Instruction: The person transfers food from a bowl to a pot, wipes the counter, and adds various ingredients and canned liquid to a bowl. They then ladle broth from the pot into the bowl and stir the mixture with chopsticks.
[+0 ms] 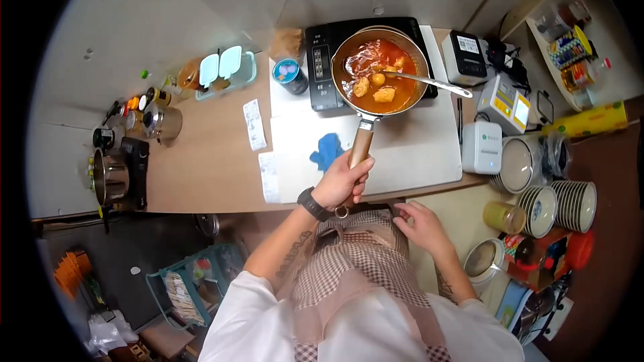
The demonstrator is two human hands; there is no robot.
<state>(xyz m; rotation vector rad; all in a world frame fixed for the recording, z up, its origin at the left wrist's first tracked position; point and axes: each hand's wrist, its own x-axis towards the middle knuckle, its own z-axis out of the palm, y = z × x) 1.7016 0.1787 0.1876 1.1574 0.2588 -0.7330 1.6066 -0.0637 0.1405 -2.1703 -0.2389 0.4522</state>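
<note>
My left hand, with a dark watch at the wrist, is wrapped round the wooden handle of a saucepan. The pan sits on a black induction cooker. Red-orange soup fills much of it, with several yellowish chunks in it. A metal ladle leans in the soup, its handle resting over the right rim. Low beside my apron, my right hand holds nothing, its fingers loosely apart. A crumpled blue cloth lies left of the pan handle.
Paper slips and a blue-lidded canister are left of the cooker. On the right stand a white printer, a yellow-and-white device and stacked bowls. A steel pot is far left. The counter's front edge runs before my apron.
</note>
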